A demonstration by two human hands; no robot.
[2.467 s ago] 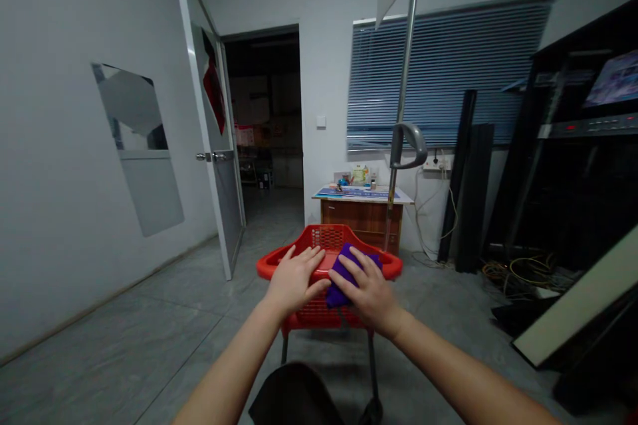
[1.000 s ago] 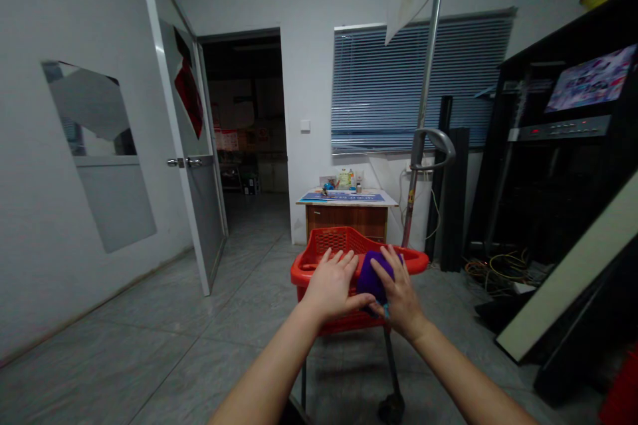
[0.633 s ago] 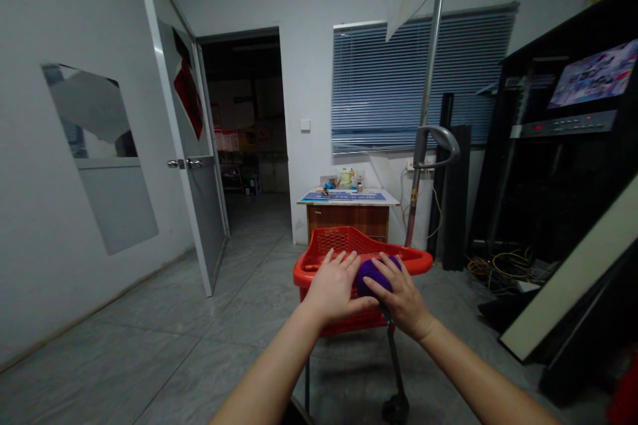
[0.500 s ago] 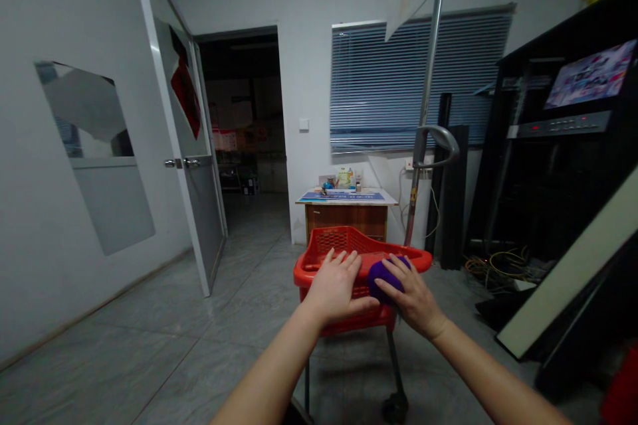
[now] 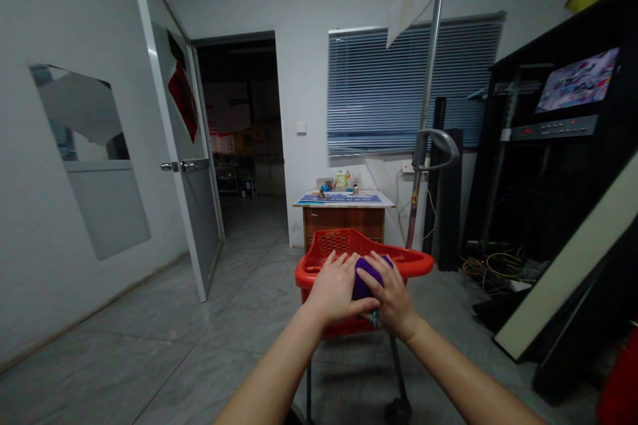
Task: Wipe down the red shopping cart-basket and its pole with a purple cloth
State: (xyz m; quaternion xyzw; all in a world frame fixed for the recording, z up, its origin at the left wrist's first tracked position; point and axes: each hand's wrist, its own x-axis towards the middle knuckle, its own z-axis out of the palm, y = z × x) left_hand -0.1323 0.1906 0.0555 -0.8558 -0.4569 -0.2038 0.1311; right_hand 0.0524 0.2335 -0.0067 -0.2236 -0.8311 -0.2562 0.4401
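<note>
A red plastic basket (image 5: 417,264) stands on a thin wheeled frame in front of me. My left hand (image 5: 335,289) lies over its near rim, fingers pointing forward and thumb out to the right. Right beside it, my right hand (image 5: 392,299) presses a bunched purple cloth (image 5: 363,272) against the same rim. The two hands touch at the cloth. Most of the cloth is hidden between them.
A metal pole with a curved handle (image 5: 425,119) rises behind the basket. A small wooden desk (image 5: 343,218) stands under the blinds. An open white door (image 5: 182,166) is at the left. Black cabinets (image 5: 548,172), floor cables (image 5: 491,264) and a leaning board (image 5: 563,265) crowd the right.
My right hand slid the purple cloth right along the rim, then back left against my left hand. The left hand stayed on the rim. The view drifted slightly.
</note>
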